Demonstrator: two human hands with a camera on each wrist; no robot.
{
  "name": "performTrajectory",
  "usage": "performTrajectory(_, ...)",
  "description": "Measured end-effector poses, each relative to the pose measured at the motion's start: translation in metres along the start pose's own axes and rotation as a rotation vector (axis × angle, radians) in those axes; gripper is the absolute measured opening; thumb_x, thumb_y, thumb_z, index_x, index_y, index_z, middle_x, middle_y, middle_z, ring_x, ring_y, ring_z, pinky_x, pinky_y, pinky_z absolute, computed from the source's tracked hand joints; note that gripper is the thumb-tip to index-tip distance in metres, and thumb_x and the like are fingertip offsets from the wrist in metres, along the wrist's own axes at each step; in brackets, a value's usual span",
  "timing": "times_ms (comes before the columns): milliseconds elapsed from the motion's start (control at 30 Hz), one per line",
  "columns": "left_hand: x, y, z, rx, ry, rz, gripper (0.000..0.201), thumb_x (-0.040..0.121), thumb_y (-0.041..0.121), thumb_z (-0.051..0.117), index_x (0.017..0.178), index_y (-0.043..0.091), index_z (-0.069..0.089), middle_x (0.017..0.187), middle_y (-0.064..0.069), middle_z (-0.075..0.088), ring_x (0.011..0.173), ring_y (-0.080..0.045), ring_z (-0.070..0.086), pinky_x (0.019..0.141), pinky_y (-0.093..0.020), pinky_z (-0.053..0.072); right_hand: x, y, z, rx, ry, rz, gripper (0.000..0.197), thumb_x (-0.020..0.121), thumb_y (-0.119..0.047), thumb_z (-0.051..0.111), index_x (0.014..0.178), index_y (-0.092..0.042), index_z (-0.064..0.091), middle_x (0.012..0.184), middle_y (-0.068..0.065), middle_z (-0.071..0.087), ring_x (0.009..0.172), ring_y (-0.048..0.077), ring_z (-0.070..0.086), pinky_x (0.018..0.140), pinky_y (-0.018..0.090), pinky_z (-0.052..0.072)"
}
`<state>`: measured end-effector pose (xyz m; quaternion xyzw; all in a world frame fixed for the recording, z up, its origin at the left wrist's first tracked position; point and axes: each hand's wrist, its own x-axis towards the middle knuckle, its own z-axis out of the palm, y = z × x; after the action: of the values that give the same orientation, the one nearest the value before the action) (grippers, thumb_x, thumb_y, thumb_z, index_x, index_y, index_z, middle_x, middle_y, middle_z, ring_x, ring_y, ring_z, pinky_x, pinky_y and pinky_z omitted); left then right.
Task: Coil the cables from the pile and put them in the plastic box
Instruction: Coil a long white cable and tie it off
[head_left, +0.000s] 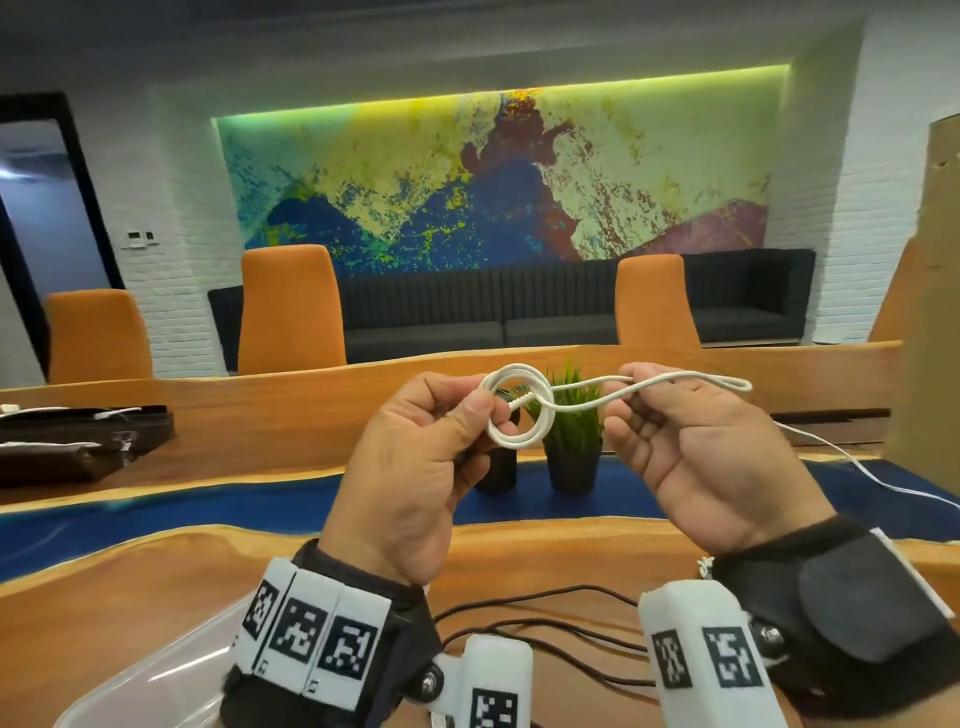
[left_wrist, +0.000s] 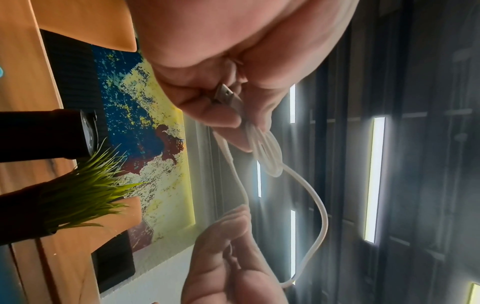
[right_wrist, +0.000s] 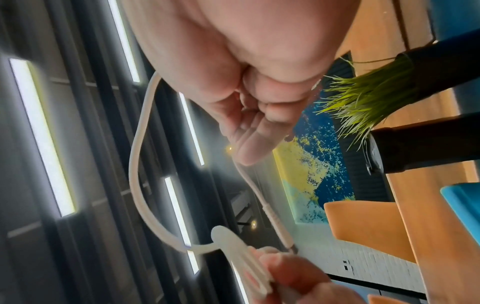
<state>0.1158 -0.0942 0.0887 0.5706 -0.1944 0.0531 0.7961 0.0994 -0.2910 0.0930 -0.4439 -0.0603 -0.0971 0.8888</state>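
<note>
Currently, head view: left hand (head_left: 415, 467) raised above the tabletop (head_left: 182, 561), thumb and forefinger pinching a small round coil of white cable (head_left: 514, 410), a ribbed strain relief showing inside the loop. Right hand (head_left: 691, 452) level with it, fingers curled round a doubled length of the same cable, a narrow bight poking out past the fingers toward the right edge. Further white cable trailing down over the blue strip near the right edge; whether the same cable, cannot tell. Loose black cables (head_left: 545, 623) lying on the near edge of the tabletop below both wrists. Plastic box (head_left: 156, 670) at the near left corner, clear-walled, contents not visible. Potted grass plant (head_left: 571, 431) mid-tabletop behind the hands.

Left wrist view: fingers closed on the coil, a flat metal plug (left_wrist: 226, 93) tucked against the palm, slack cable arcing across to the other hand.

Right wrist view: fingers curled on the cable, slack arc running to the coil, a slim ribbed plug end (right_wrist: 278, 226) beside it.

Step in hand, by judgement: winding the white cable, a few turns made. Next move probably calls for laying the remaining slack as further turns onto the coil without loosening the pinch, then lowering into the box.
</note>
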Motion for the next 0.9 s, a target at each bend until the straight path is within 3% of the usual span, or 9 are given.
performTrajectory(200, -0.001, 0.001, 0.0, -0.111, -0.045, -0.059, 0.018, 0.08, 0.02, 0.062, 0.096, 0.015, 0.069, 0.077, -0.002, 0.071, 0.066, -0.008, 0.063, 0.052, -0.018, 0.047, 0.005, 0.003, -0.003, 0.211, -0.043, 0.124, 0.018, 0.096, -0.011, 0.05, 0.093, -0.005, 0.067, 0.08, 0.01, 0.065, 0.063, 0.013, 0.063, 0.055, 0.02, 0.057)
performTrajectory(300, 0.002, 0.003, -0.004, -0.205, -0.042, -0.077, 0.017, 0.081, 0.018, 0.061, 0.095, 0.015, 0.068, 0.075, -0.002, 0.069, 0.063, -0.008, 0.06, 0.048, -0.017, 0.046, 0.009, -0.001, -0.009, 0.351, -0.094, 0.205, 0.014, 0.08, -0.007, 0.069, 0.094, -0.005, 0.069, 0.078, 0.009, 0.064, 0.062, 0.012, 0.062, 0.052, 0.021, 0.056)
performTrajectory(367, 0.003, 0.005, -0.007, -0.242, -0.034, -0.084, 0.016, 0.082, 0.018, 0.061, 0.096, 0.015, 0.068, 0.075, -0.001, 0.068, 0.062, -0.008, 0.06, 0.047, -0.016, 0.046, 0.012, -0.002, -0.015, 0.439, -0.176, 0.258, 0.043, 0.054, 0.003, 0.087, 0.094, -0.003, 0.071, 0.08, 0.009, 0.064, 0.062, 0.014, 0.063, 0.052, 0.022, 0.056)
performTrajectory(433, 0.003, 0.005, -0.007, -0.272, -0.038, -0.097, 0.016, 0.082, 0.018, 0.061, 0.096, 0.015, 0.068, 0.075, -0.001, 0.068, 0.061, -0.008, 0.06, 0.047, -0.016, 0.045, 0.012, -0.002, -0.016, 0.502, -0.242, 0.302, 0.063, 0.042, 0.008, 0.092, 0.1, -0.003, 0.069, 0.081, 0.008, 0.063, 0.062, 0.014, 0.064, 0.052, 0.023, 0.056)
performTrajectory(500, 0.002, 0.003, -0.006, -0.306, -0.049, -0.122, 0.017, 0.083, 0.017, 0.061, 0.098, 0.014, 0.068, 0.076, -0.003, 0.067, 0.06, -0.008, 0.06, 0.046, -0.015, 0.045, 0.012, 0.001, -0.015, 0.573, -0.295, 0.34, 0.07, 0.045, 0.011, 0.09, 0.108, -0.004, 0.063, 0.082, 0.007, 0.062, 0.061, 0.014, 0.064, 0.051, 0.023, 0.056)
performTrajectory(600, 0.001, -0.002, 0.0, -0.34, -0.067, -0.146, 0.015, 0.082, 0.017, 0.062, 0.093, 0.015, 0.071, 0.077, -0.004, 0.068, 0.059, -0.009, 0.059, 0.046, -0.015, 0.044, 0.01, 0.004, -0.009, 0.577, -0.336, 0.39, 0.049, 0.054, 0.007, 0.088, 0.097, 0.0, 0.065, 0.079, 0.006, 0.062, 0.06, 0.013, 0.063, 0.05, 0.023, 0.056)
performTrajectory(700, -0.001, -0.007, 0.007, -0.346, -0.12, -0.124, 0.013, 0.082, 0.015, 0.061, 0.086, 0.016, 0.074, 0.077, -0.005, 0.068, 0.061, -0.01, 0.061, 0.048, -0.017, 0.047, 0.001, 0.012, 0.001, 0.337, -0.424, 0.419, 0.033, 0.065, -0.009, 0.087, 0.092, -0.006, 0.067, 0.072, 0.001, 0.058, 0.056, 0.007, 0.054, 0.048, 0.018, 0.05)
performTrajectory(800, -0.003, -0.012, 0.011, -0.265, -0.143, -0.022, 0.013, 0.086, 0.014, 0.059, 0.091, 0.013, 0.071, 0.082, -0.009, 0.07, 0.07, -0.015, 0.065, 0.057, -0.022, 0.053, -0.01, 0.018, 0.009, 0.061, -0.562, 0.354, 0.018, 0.088, -0.023, 0.066, 0.101, -0.01, 0.063, 0.073, 0.001, 0.046, 0.061, 0.01, 0.04, 0.052, 0.02, 0.037)
performTrajectory(900, -0.004, -0.011, 0.011, -0.146, -0.136, 0.092, 0.014, 0.088, 0.014, 0.057, 0.097, 0.01, 0.066, 0.085, -0.012, 0.07, 0.075, -0.019, 0.067, 0.065, -0.027, 0.056, -0.015, 0.016, 0.006, -0.051, -0.697, 0.292, 0.026, 0.081, -0.021, 0.069, 0.103, -0.009, 0.063, 0.084, 0.007, 0.047, 0.073, 0.017, 0.043, 0.062, 0.029, 0.039)
